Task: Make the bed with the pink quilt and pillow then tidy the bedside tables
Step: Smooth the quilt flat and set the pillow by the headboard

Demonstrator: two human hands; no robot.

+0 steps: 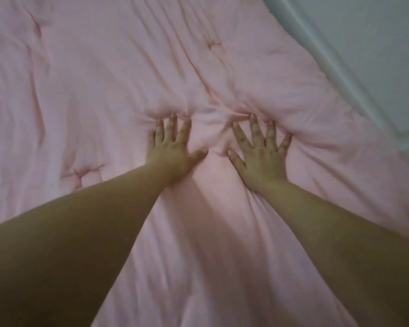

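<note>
Filled nearly the whole view: pink quilt point(104, 90), plain and puffy, creased, dimpled at stitched tufts, bearing no readable writing or label. Bunched into a ridge of folds just beyond the fingertips of left hand point(172, 152) and right hand point(261, 159), both pressed flat with fingers spread wide, gripping nothing. Ended at upper right against pale bluish sheet point(364, 55).

Quilt point(104, 90): plain pale pink throughout, no print; the only pattern is stitched tufts and creases, which show as darker pink lines. Sheet point(364, 55) at the upper right: plain pale grey-green, unpatterned, with a few lighter streaks along its folds.
</note>
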